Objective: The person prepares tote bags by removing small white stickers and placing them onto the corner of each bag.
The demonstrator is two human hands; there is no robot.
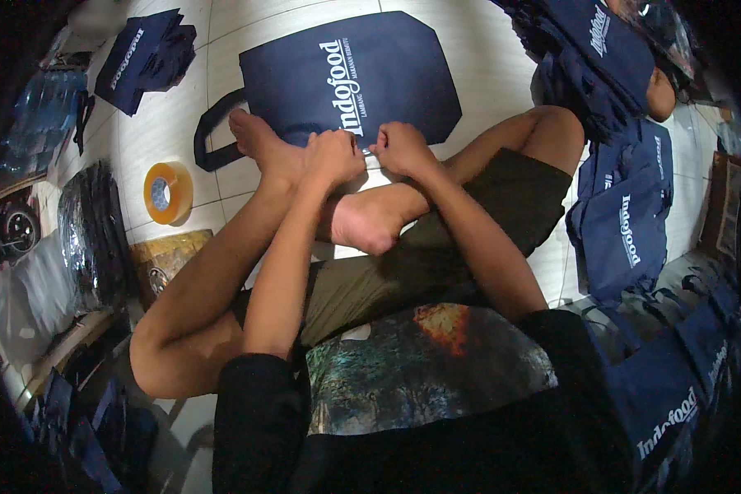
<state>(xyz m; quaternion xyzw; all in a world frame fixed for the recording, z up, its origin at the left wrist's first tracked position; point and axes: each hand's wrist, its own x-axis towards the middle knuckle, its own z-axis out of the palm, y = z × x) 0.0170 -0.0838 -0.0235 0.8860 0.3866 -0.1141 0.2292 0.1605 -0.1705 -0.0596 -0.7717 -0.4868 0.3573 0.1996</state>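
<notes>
A dark blue fabric tote bag with white printing lies flat on the tiled floor, its handle loop spread to the left. My left hand is at the bag's near edge, above my bare foot, with fingers curled. Just right of it, my right hand is also curled at that edge, its thumb side towards the left hand. The fingertips of both hands are partly hidden, so whether they pinch the fabric cannot be told.
A roll of clear tape stands left of my leg. Folded blue bags lie at the upper left, and more bags are piled on the right. A plastic-wrapped dark bundle lies at the left. Another person's knee shows at the upper right.
</notes>
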